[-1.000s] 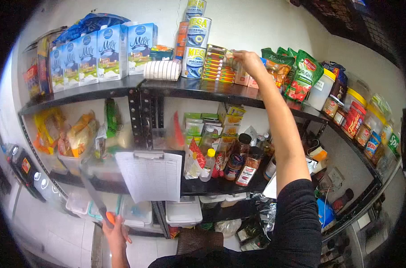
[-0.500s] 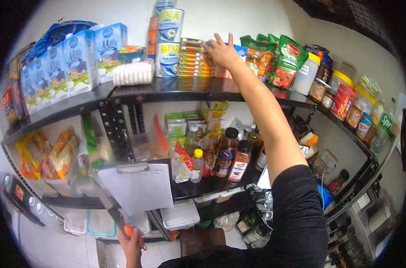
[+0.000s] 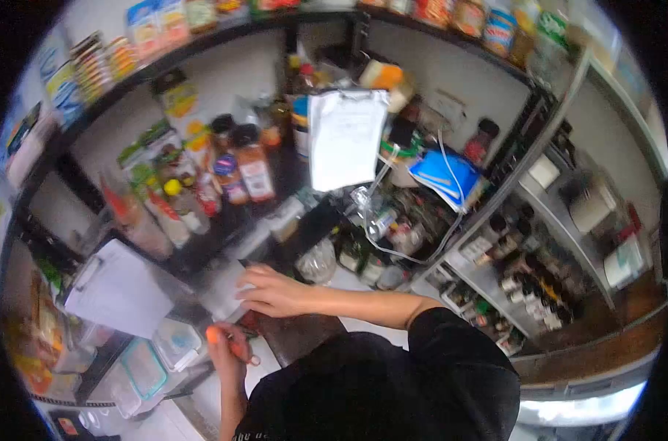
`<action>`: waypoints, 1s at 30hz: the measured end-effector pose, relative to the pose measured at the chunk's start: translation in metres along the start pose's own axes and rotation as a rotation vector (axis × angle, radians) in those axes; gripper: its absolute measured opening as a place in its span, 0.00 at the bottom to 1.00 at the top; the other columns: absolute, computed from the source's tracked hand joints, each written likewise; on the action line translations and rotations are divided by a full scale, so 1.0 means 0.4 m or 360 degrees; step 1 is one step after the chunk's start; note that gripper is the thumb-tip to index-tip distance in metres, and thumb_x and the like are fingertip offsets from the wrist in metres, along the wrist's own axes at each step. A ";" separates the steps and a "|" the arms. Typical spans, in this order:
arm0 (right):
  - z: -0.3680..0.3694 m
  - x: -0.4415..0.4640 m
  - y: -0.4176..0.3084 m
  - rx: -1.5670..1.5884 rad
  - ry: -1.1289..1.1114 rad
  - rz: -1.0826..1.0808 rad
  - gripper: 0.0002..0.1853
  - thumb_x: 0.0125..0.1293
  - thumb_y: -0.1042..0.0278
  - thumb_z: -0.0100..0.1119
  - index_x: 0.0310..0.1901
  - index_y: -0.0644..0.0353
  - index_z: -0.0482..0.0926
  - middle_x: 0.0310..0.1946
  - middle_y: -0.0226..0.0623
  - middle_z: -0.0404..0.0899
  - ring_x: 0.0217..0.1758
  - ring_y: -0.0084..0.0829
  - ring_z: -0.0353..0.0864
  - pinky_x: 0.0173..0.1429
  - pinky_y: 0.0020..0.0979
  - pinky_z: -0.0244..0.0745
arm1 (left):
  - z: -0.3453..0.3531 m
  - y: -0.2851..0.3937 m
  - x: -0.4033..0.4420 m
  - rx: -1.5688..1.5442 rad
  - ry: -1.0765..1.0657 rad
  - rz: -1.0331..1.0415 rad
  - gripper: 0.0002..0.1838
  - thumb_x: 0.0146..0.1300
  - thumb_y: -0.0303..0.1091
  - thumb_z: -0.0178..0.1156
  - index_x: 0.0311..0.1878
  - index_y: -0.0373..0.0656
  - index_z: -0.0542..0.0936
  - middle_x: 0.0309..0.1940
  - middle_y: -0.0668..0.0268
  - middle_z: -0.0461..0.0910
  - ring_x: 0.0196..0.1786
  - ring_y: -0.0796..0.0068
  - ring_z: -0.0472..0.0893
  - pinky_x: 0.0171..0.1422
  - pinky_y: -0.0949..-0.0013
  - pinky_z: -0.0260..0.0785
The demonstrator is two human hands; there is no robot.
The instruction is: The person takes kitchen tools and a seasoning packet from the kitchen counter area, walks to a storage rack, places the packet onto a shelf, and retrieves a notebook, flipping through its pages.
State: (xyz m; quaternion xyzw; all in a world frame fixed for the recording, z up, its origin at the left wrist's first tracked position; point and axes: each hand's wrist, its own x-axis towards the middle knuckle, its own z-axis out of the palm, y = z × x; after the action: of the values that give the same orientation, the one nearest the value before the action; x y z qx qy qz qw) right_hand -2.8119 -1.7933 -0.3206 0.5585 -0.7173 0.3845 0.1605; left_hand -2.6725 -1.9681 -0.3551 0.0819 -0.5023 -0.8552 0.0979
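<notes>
My left hand (image 3: 233, 351) is closed low in front of me, around a tool with an orange part (image 3: 213, 335) by the thumb. The rest of the tool is blurred, so its kind is not clear. My right hand (image 3: 271, 292) is just above and right of the left, fingers pointing left and somewhat apart, with nothing plainly in them. Behind its fingertips lies a blurred whitish box lid (image 3: 222, 292); whether they touch is unclear. A clipboard with white paper (image 3: 121, 290) hangs at the left, and another clipboard (image 3: 347, 140) hangs further right.
Dark shelves (image 3: 194, 55) carry packets, cans and jars. Spice jars (image 3: 251, 165) stand on the middle shelf. Below are a turquoise-rimmed container (image 3: 144, 367) and a brown seat (image 3: 301, 339). A white cable (image 3: 414, 259) loops beneath a blue packet (image 3: 445, 178). Bottles fill a rack (image 3: 536, 290) at right.
My right hand has come down from the tins and packets on the top shelf to beside my left hand. The view has tilted down and turned right, bringing the second clipboard into sight.
</notes>
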 end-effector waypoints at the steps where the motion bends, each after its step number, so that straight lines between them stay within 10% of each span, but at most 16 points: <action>1: -0.011 -0.094 -0.021 0.0265 -0.0096 0.0364 0.12 0.65 0.66 0.60 0.46 0.60 0.81 0.49 0.42 0.74 0.55 0.44 0.73 0.61 0.42 0.68 | 0.028 -0.034 0.010 0.0041 -0.0176 -0.0003 0.17 0.73 0.50 0.50 0.45 0.45 0.68 0.26 0.64 0.72 0.15 0.76 0.68 0.14 0.74 0.59; 13: -0.571 -0.691 -0.020 -0.0732 0.0363 0.1381 0.11 0.64 0.67 0.57 0.41 0.64 0.84 0.39 0.52 0.81 0.44 0.51 0.80 0.52 0.42 0.75 | 0.534 -0.266 -0.027 -0.0095 -0.0408 -0.0553 0.09 0.66 0.31 0.61 0.39 0.47 0.68 0.22 0.71 0.65 0.18 0.78 0.67 0.26 0.71 0.63; 17: -0.641 -0.820 0.002 0.0534 0.0854 0.2326 0.18 0.72 0.65 0.52 0.57 0.67 0.74 0.45 0.43 0.82 0.49 0.37 0.82 0.53 0.35 0.77 | 0.620 -0.330 -0.015 -0.0009 -0.0444 -0.0570 0.08 0.67 0.32 0.60 0.42 0.46 0.69 0.22 0.71 0.67 0.17 0.79 0.66 0.22 0.73 0.62; 23: -0.646 -0.801 0.193 0.1598 0.1919 0.1931 0.20 0.72 0.75 0.46 0.63 0.71 0.63 0.53 0.51 0.74 0.54 0.41 0.78 0.59 0.39 0.78 | 0.801 -0.367 0.116 0.0450 -0.0794 -0.0254 0.11 0.67 0.32 0.59 0.48 0.42 0.70 0.37 0.62 0.79 0.23 0.78 0.74 0.24 0.73 0.67; 30: -0.708 -0.745 0.314 0.1536 0.2505 0.1514 0.22 0.68 0.76 0.51 0.62 0.70 0.64 0.57 0.48 0.72 0.58 0.44 0.75 0.61 0.41 0.76 | 0.990 -0.434 0.295 0.0059 -0.1055 -0.0356 0.10 0.68 0.34 0.60 0.49 0.44 0.74 0.53 0.63 0.80 0.33 0.76 0.80 0.27 0.74 0.72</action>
State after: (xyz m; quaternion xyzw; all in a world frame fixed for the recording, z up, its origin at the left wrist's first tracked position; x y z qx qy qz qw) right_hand -2.8879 -1.3742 -0.3790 -0.1864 -0.3259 0.9103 0.1744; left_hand -2.8958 -1.5812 -0.3209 -0.1441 -0.5101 -0.8315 -0.1662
